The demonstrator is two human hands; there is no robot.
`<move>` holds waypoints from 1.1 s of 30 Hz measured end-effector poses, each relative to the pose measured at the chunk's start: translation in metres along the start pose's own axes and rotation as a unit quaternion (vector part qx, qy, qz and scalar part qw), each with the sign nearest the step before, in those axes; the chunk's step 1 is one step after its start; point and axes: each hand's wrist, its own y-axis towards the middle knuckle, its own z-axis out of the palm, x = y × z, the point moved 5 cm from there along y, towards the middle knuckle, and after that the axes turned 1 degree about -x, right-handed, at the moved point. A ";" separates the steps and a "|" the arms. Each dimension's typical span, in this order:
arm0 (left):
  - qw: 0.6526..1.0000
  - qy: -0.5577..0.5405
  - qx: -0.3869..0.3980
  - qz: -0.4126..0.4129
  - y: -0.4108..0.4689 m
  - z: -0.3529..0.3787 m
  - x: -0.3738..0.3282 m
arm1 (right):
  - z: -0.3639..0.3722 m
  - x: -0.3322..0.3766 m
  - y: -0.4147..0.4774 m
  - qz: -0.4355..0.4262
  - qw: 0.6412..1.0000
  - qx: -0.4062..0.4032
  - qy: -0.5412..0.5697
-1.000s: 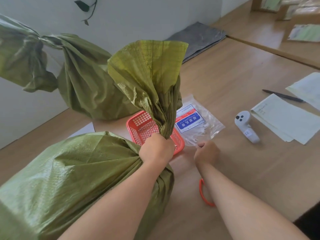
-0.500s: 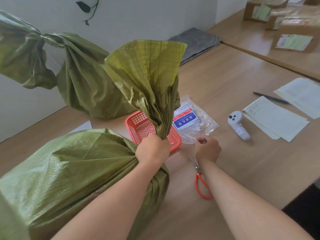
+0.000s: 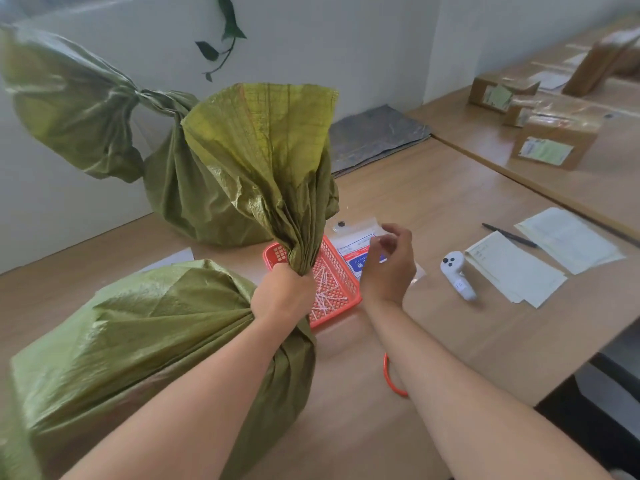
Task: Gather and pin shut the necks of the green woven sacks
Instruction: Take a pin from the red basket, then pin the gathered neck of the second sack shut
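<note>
A full green woven sack (image 3: 138,341) lies at the near left of the wooden table. My left hand (image 3: 282,296) grips its gathered neck, and the loose top (image 3: 263,150) fans upward above my fist. A second green sack (image 3: 194,195) stands behind it with its neck twisted shut. A red plastic basket (image 3: 349,282) holding white ties (image 3: 325,296) sits just behind my left fist. My right hand (image 3: 389,268) hovers beside the basket, above a clear plastic packet (image 3: 353,237), fingers loosely curled with nothing visible in them.
Orange-handled scissors (image 3: 389,375) lie partly hidden under my right forearm. A white controller (image 3: 457,275), paper sheets (image 3: 512,271) and a pen (image 3: 509,235) lie to the right. Cardboard boxes (image 3: 554,140) sit on the far table, and a grey sheet (image 3: 374,133) lies by the wall.
My right hand has lifted off the table by the scissors and plastic packet and now hovers next to the basket. My left hand keeps its grip on the sack neck.
</note>
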 end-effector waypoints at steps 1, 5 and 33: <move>1.000 -0.017 -0.001 0.002 -0.002 -0.011 0.003 | 0.006 0.016 -0.005 -0.014 1.000 0.013 0.012; 0.994 -0.108 -0.014 0.011 -0.012 -0.060 0.024 | 0.032 0.075 -0.032 -0.049 0.996 0.054 0.045; 0.837 -0.534 -0.086 0.084 -0.104 -0.391 0.349 | 0.174 0.351 -0.442 -0.201 0.886 0.372 0.191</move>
